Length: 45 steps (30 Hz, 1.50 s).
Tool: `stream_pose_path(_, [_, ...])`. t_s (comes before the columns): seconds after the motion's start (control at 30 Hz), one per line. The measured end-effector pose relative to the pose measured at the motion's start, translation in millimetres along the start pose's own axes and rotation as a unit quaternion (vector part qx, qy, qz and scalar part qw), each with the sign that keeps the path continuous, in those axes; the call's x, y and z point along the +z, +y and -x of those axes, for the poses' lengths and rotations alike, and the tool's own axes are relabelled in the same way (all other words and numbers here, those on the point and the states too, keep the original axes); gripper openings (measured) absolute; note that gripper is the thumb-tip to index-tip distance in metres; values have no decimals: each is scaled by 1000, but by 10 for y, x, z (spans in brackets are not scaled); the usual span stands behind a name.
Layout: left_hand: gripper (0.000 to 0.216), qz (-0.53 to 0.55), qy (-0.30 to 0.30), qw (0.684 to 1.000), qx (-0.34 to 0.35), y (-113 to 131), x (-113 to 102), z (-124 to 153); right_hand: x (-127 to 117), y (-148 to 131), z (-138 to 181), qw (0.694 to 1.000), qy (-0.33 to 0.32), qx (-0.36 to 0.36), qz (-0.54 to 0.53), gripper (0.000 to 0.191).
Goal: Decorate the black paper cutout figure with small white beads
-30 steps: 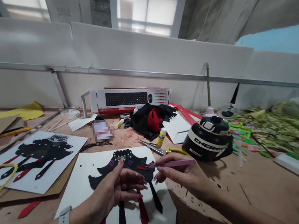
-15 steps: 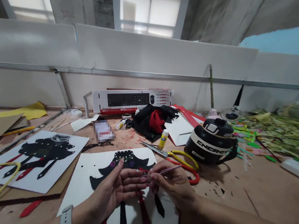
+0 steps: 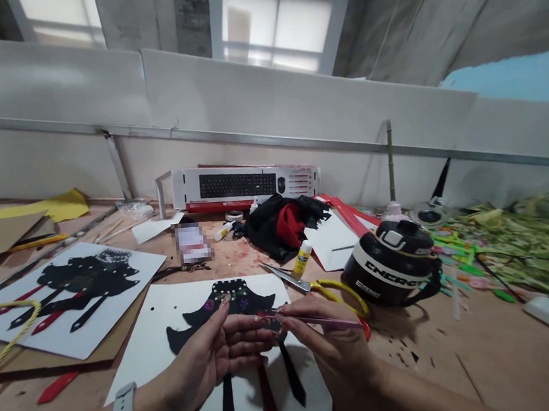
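My left hand (image 3: 219, 346) is held palm up above the white sheet (image 3: 137, 330), fingers stretched out side by side. A small pale bead (image 3: 256, 319) shows by its index finger. My right hand (image 3: 332, 340) pinches slim pink tweezers (image 3: 334, 321), their tip at the left hand's fingers. Beneath both hands lies a black fabric cutout (image 3: 257, 295) with beads and purple patches on the sheet, partly hidden. Black and red strips (image 3: 269, 396) hang below it. Scissors (image 3: 329, 290) with yellow and red handles rest beside the right hand.
At left lies a second beaded cutout (image 3: 78, 278) on white board. Behind are a glue stick (image 3: 302, 258), black and red cloth (image 3: 280, 227) and a keyboard box (image 3: 239, 186). A black ENERGY jug (image 3: 388, 260) stands right, near dry husks (image 3: 534, 242).
My right hand has shifted slightly right and turned the tweezers, which now lie flatter across the fingers. A pale bead shows by the left index finger. The left hand stays palm up.
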<state>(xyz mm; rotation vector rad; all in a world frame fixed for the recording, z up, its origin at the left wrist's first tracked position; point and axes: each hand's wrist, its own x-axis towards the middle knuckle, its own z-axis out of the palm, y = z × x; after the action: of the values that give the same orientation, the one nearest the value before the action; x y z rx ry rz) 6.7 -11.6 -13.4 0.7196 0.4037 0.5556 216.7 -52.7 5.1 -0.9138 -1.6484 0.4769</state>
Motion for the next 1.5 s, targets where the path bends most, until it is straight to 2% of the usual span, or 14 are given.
stream_pose_path(0.43, [60,-40,-5,999,7,-1,26,27,12,2,37,998,-11,60,3,11])
stream_pose_path(0.7, [60,-39,9,999,-2,13,43,14,21,-63,-19,997,-5,-26,69,17])
stream_pose_path(1.07, [60,-41,6,999,2,14,65,35,20,-2,11,997,0,-42,70,18])
stream_pose_path(1.3, [61,-41,-13,999,4,33,64,30,18,-34,4,990,-30,-103,91,19])
stream_pose_path(1.43, [61,-29,-4,1000,2,10,33,27,18,-57,15,989,-40,-76,117,14])
stream_pose_path(1.5, [61,-25,0,1000,1,-1,22,25,13,-62,40,988,-47,-85,118,15])
